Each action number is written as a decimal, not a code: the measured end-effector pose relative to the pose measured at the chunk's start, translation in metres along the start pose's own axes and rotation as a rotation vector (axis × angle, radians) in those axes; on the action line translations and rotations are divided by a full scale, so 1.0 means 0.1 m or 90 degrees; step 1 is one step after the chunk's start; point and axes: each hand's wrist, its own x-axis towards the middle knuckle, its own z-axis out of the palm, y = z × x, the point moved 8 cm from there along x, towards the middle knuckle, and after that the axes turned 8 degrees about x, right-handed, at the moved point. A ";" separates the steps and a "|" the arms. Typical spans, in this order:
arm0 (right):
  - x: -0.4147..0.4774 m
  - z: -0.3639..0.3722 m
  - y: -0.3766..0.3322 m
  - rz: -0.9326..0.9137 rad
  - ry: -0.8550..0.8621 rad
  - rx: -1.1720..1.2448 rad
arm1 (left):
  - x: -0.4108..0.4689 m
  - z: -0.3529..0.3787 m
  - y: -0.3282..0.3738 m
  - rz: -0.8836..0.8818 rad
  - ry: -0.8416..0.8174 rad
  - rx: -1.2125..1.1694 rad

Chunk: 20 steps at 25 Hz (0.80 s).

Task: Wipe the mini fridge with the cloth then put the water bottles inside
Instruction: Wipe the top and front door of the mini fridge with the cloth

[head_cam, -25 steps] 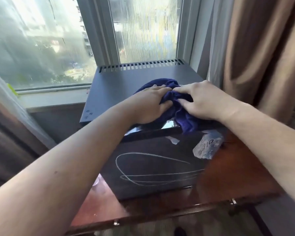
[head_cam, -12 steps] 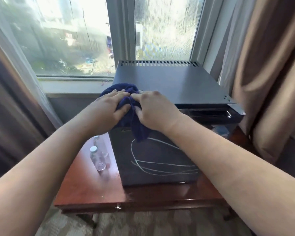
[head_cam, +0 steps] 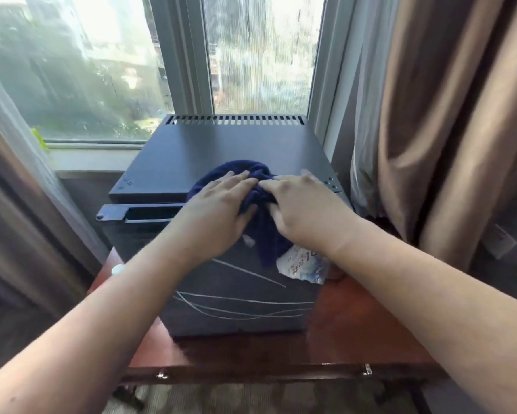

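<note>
Left grip [head_cam: 218, 213] pressing flat, right grip [head_cam: 305, 210] bunched on the cloth [head_cam: 239, 170] at the fridge [head_cam: 221, 144] top's front edge: a hard sweep may drag it off.

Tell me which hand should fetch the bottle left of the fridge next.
Left, probably: the left hand is nearer the bottle cap showing left of the fridge; the right hand grips the cloth.

Looks like a hotel room: a mini fridge [head_cam: 221, 162] on a wooden counter [head_cam: 356, 333] by the window [head_cam: 81, 70], heavy brown curtains [head_cam: 448, 115], patterned carpet [head_cam: 251, 398].
</note>
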 end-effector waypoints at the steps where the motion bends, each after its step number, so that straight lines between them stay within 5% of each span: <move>1: -0.11 -0.06 0.21 0.018 0.004 -0.006 | 0.11 0.07 0.24 0.013 -0.010 0.008; 5: -0.38 -0.21 0.88 0.084 0.014 0.042 | 0.47 0.32 0.94 0.033 -0.046 0.027; 10: -0.38 -0.20 0.87 0.081 0.017 0.074 | 0.43 0.28 0.92 0.028 -0.044 0.014; 20: 0.08 0.10 -0.15 0.015 -0.003 0.097 | -0.08 -0.08 -0.26 -0.025 0.000 0.009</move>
